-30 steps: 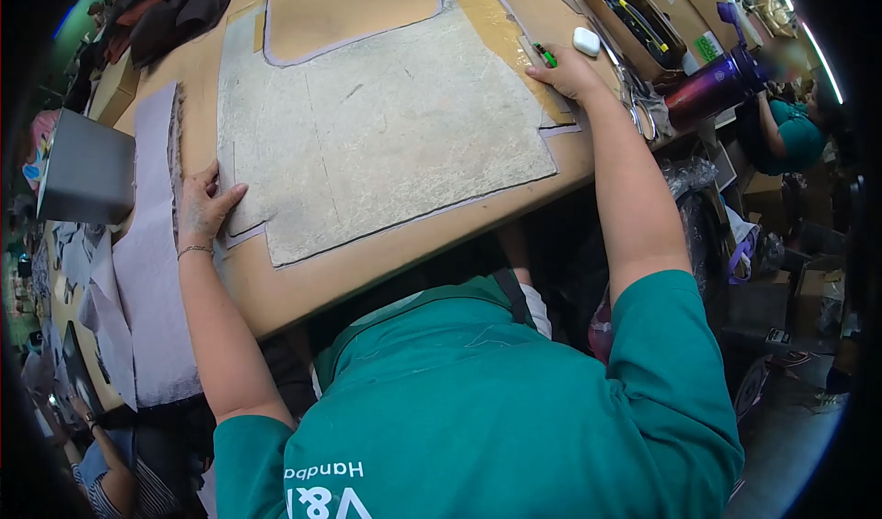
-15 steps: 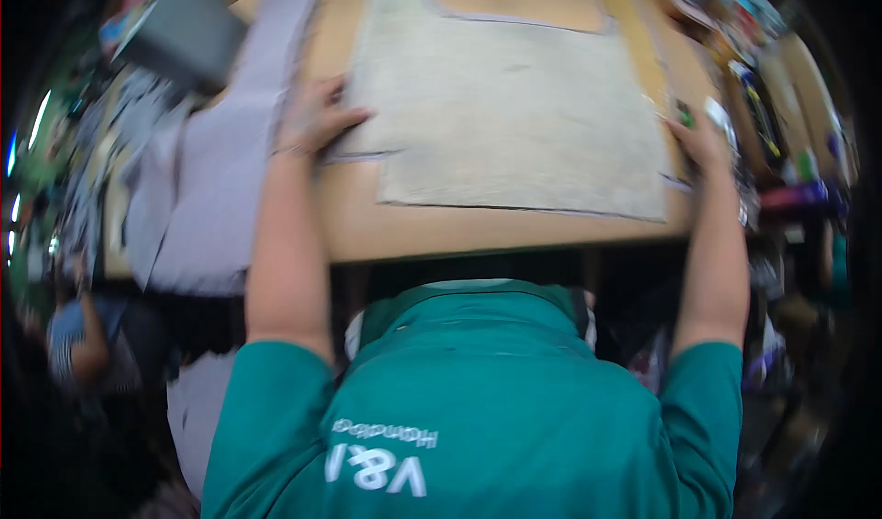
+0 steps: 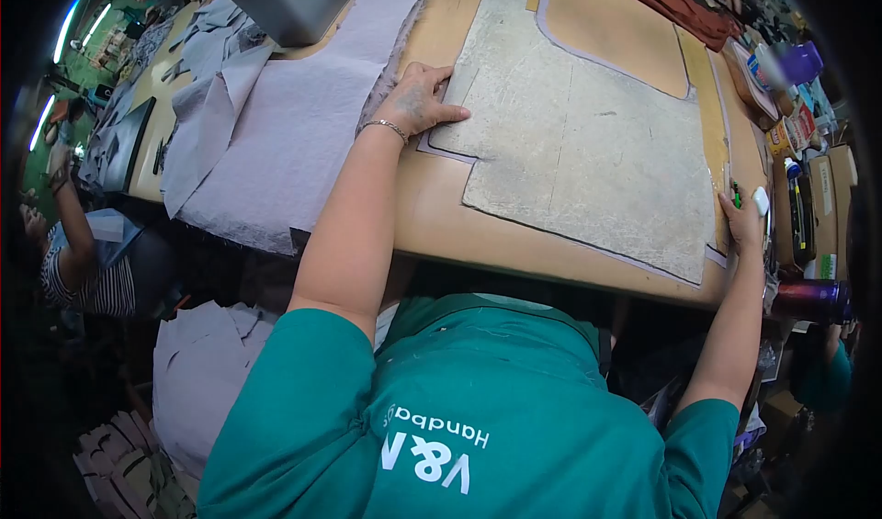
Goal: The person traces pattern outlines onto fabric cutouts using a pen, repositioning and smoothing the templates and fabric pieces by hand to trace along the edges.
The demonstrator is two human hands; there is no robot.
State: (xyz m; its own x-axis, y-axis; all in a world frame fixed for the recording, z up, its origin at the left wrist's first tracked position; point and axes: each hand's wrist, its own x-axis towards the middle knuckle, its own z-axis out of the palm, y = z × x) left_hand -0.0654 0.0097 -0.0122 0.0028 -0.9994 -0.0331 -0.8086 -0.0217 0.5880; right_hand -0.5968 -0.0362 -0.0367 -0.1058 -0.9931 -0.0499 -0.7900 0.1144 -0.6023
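Note:
A large off-white pattern board [image 3: 588, 142], scuffed and with a wide cut-out at its far side, lies on the tan table over pale lilac fabric that shows along its edges. My left hand [image 3: 415, 104] rests at the board's left edge, thumb stretched onto it and fingers apart. Beside the right edge, my right hand [image 3: 744, 228] is closed around a slim green-and-dark pen-like tool [image 3: 736, 195]; its fingers are partly hidden. Touching or close to that hand is a small white object [image 3: 761, 200] whose kind I cannot make out.
Lilac fabric [image 3: 276, 142] with frayed edges hangs over the table's front left, under a grey block [image 3: 289, 0]. Brown fabric [image 3: 675, 5] lies at the far right. A dark tumbler [image 3: 813, 300] and boxes line the right side. Another person [image 3: 92, 253] is at left.
The view has turned and become sharper, so the board and table appear tilted and shifted right. Both hands remain at the board's left and right edges.

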